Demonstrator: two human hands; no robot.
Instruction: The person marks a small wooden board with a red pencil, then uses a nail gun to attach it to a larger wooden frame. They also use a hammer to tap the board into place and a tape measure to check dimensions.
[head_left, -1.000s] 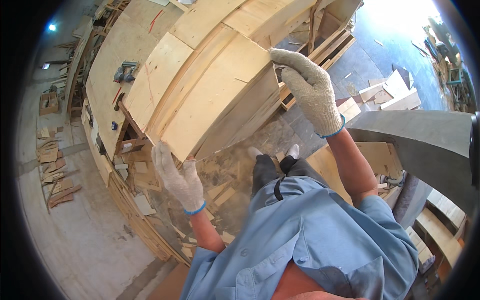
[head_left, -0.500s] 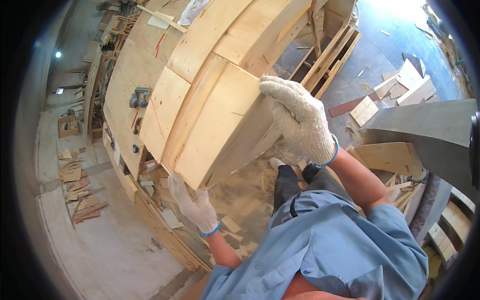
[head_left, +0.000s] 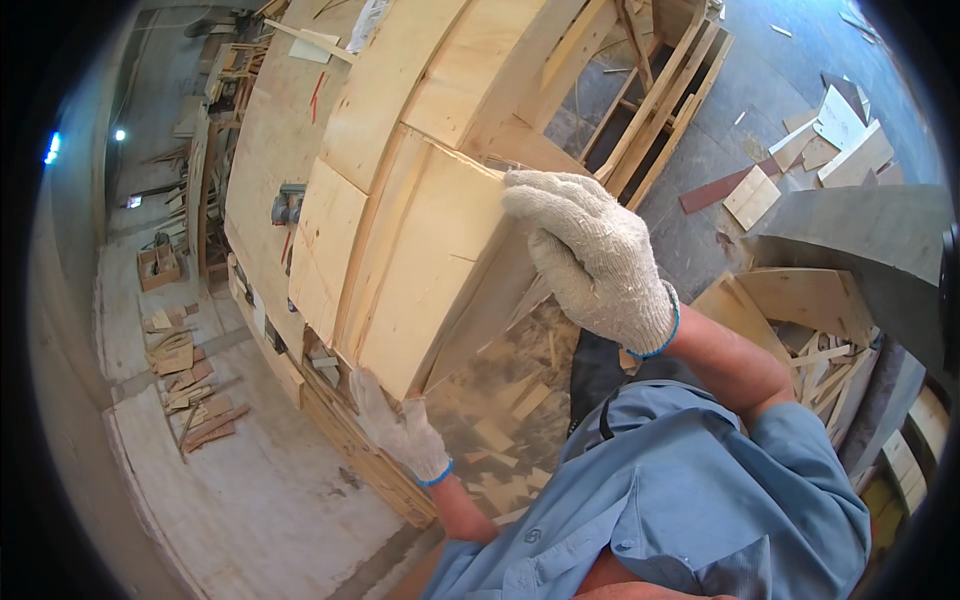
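Note:
Both my hands wear whitish knitted gloves with blue cuffs. Between them is a pale plywood box-like piece [head_left: 425, 265] with a stepped, curved edge, sitting at the end of a larger curved plywood structure [head_left: 455, 95]. My right hand [head_left: 597, 255] is closed over its upper right corner, fingertips on the top edge and the thumb out of sight. Down at the near lower corner, my left hand [head_left: 405, 435] grips the piece, its fingers partly hidden along the side. A grey-and-red power tool [head_left: 288, 203] rests on the plywood sheet to the left.
Offcuts and sawdust [head_left: 510, 400] litter the floor by my legs. Left lie scrap boards [head_left: 205, 400] and a wooden box [head_left: 158, 267]. A slatted wooden frame [head_left: 665, 120] stands at the far right. A curved grey panel [head_left: 850, 230] and open plywood box [head_left: 810, 300] are near my right arm.
My view has shifted slightly, moving the background rightward. Both hands keep their hold on the plywood piece, and a little more of the wood behind its upper corner shows.

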